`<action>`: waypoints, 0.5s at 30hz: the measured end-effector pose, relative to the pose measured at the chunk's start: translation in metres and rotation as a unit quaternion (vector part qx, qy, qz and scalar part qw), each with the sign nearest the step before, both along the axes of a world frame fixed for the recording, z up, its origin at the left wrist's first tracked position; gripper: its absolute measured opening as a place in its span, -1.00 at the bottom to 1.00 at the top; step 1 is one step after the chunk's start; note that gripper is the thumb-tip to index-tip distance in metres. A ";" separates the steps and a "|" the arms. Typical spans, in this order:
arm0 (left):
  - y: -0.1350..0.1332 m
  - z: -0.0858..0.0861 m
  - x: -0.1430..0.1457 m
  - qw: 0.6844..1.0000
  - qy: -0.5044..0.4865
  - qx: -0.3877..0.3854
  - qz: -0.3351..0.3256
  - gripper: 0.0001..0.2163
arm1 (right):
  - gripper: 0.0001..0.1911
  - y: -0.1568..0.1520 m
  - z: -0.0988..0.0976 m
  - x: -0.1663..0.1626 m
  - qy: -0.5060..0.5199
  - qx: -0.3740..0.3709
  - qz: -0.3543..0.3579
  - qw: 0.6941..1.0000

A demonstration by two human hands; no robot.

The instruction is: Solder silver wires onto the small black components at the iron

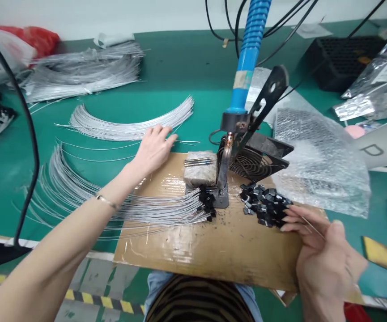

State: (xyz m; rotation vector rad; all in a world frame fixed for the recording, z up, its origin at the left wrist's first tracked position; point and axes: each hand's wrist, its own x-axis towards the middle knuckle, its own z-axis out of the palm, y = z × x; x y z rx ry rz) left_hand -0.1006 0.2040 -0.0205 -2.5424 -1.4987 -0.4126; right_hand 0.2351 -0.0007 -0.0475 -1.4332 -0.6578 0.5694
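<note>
My left hand [153, 150] reaches out over the green mat, fingers together and curled down on a fan of thin silver wires [129, 127], its fingertips touching their right end. My right hand [317, 243] rests at the right edge of a brown cardboard sheet [213, 246], thumb and fingers pinched on a thin wire, its fingertips at a pile of small black parts [265, 203]. A second bundle of wires [153, 210] lies across the cardboard, tipped with black parts. A soldering iron [227, 165] stands in a holder beside a grey sponge block [200, 169].
A blue hose [252, 49] hangs above a small fan [253, 161]. Bubble wrap [317, 161] lies to the right. More wire bundles [86, 74] are at the back left. A black tray [341, 53] and foil bags [377, 85] sit far right. A black cable [28, 147] crosses the left.
</note>
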 end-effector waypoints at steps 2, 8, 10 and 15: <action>0.019 -0.005 0.007 0.999 0.006 -0.027 -0.028 -0.76 | -0.56 0.000 0.000 -0.001 -0.002 -0.005 0.003 1.000; 0.024 -0.004 0.000 0.996 -0.058 -0.063 -0.034 -0.78 | -0.55 0.000 0.000 0.001 -0.005 -0.013 0.014 1.000; 0.018 0.003 -0.009 0.992 -0.098 -0.071 -0.018 -0.80 | -0.55 0.000 0.000 0.001 -0.008 -0.013 0.016 1.000; -0.014 0.035 -0.019 0.979 -0.192 -0.073 0.015 -0.87 | -0.59 0.000 -0.001 0.000 -0.013 -0.004 0.015 1.000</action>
